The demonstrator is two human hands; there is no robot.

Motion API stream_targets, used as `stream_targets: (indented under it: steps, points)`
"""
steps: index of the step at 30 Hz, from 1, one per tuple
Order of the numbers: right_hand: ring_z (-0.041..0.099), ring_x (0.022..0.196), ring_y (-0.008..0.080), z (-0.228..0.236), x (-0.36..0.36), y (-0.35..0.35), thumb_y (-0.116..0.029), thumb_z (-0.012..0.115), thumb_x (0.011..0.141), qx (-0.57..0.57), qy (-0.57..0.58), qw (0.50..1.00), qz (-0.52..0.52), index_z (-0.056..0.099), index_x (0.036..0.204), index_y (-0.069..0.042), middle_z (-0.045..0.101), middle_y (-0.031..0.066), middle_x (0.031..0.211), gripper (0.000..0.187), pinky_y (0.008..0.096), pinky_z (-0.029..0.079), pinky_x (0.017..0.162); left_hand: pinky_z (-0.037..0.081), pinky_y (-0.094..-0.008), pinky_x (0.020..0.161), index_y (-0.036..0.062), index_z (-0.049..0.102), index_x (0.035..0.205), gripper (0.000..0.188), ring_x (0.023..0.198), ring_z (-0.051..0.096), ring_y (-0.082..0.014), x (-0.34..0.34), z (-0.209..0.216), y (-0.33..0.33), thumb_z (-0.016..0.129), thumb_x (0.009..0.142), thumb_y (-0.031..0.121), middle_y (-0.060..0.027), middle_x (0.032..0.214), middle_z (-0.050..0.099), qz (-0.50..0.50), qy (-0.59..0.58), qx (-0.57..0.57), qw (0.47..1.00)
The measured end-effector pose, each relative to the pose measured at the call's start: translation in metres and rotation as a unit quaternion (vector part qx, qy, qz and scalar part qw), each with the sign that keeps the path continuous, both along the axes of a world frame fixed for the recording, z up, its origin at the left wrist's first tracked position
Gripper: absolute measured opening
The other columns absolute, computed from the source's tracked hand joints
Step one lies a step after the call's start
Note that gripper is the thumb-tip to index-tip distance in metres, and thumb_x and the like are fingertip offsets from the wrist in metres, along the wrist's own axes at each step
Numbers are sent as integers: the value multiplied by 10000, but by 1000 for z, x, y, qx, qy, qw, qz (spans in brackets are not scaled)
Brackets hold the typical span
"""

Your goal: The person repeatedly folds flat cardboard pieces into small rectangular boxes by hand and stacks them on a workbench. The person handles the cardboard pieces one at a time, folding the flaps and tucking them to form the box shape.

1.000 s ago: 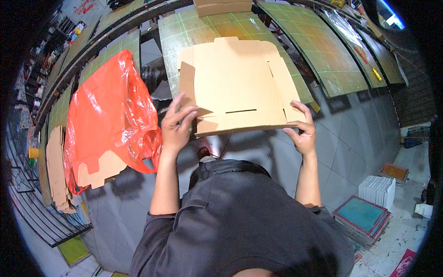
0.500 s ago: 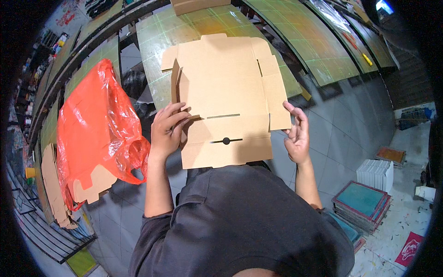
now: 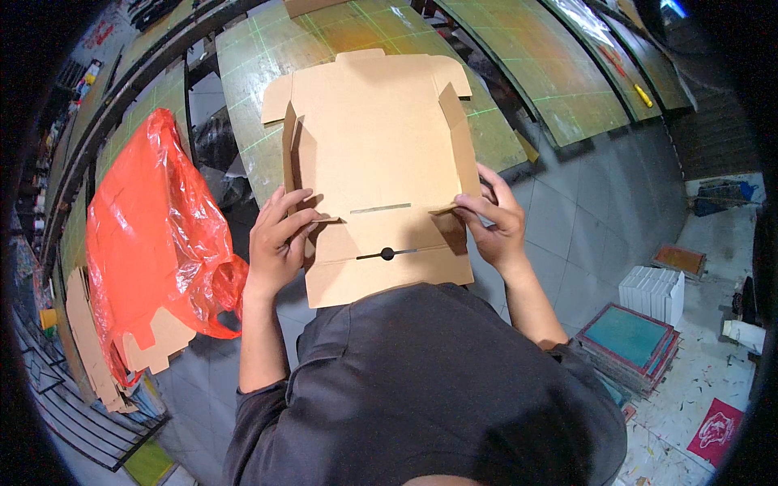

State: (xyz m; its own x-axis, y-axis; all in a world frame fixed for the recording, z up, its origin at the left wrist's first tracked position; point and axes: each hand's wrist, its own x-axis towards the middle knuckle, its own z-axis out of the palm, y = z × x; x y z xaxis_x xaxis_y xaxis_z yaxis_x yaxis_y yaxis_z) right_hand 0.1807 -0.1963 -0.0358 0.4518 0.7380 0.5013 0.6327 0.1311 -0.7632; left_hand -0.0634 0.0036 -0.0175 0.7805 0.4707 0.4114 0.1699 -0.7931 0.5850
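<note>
A brown cardboard box blank [image 3: 369, 154] lies partly unfolded in front of me, its far part over a green-lined board and its near flap against my dark shirt. Both side walls stand folded up. My left hand [image 3: 279, 235] grips the left wall near its front corner, with fingers on the small tab there. On the opposite corner, my right hand [image 3: 496, 217] pinches the right wall and its tab, turned inward. The near flap has a slot with a round hole in it, and a second slit runs across the fold beyond.
A red plastic bag [image 3: 154, 235] with cardboard pieces [image 3: 158, 344] sticking out stands at my left. The green-lined board [image 3: 251, 105] sits beneath the blank's far end. On the right are stacked framed screens [image 3: 628, 336], a white stack [image 3: 652, 293] and a yellow-handled tool [image 3: 643, 95].
My right hand has moved inward and folded the right side wall up, with its corner tab turned in. The left hand keeps its hold on the left wall.
</note>
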Motion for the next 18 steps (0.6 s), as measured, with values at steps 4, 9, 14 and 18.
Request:
stream_targets:
  steps: [4,9,14,18]
  points:
    - [606,1010,312,1,-8,9,27,656,738,-8,-66,997,-36,675,955,-95,481,244,1234,250,320,518,820,375,-464,974,67,620,913,171,1017,555,-355,3,-2,-1,600,749,23,-121,1089,582,20,8,8,1000]
    - [632,951,308,-3,-6,11,2,671,712,8,-101,994,-47,675,960,-130,524,243,1179,281,324,534,778,375,-465,977,64,616,918,175,1043,539,-369,2,-2,1,590,750,23,-126,1115,569,4,4,13,1000]
    - [644,915,302,2,7,7,0,678,667,-10,-142,990,-4,670,938,-154,532,210,1183,311,327,546,738,371,-470,982,74,617,926,206,1063,525,-384,-1,-1,5,584,735,5,-130,1133,562,-19,28,28,999]
    - [623,969,315,6,7,5,41,668,735,-30,-114,993,25,667,931,-103,509,226,1187,244,330,530,786,368,-474,985,80,618,926,222,1063,522,-392,-2,-1,7,581,726,-8,-128,1134,562,-30,32,31,999]
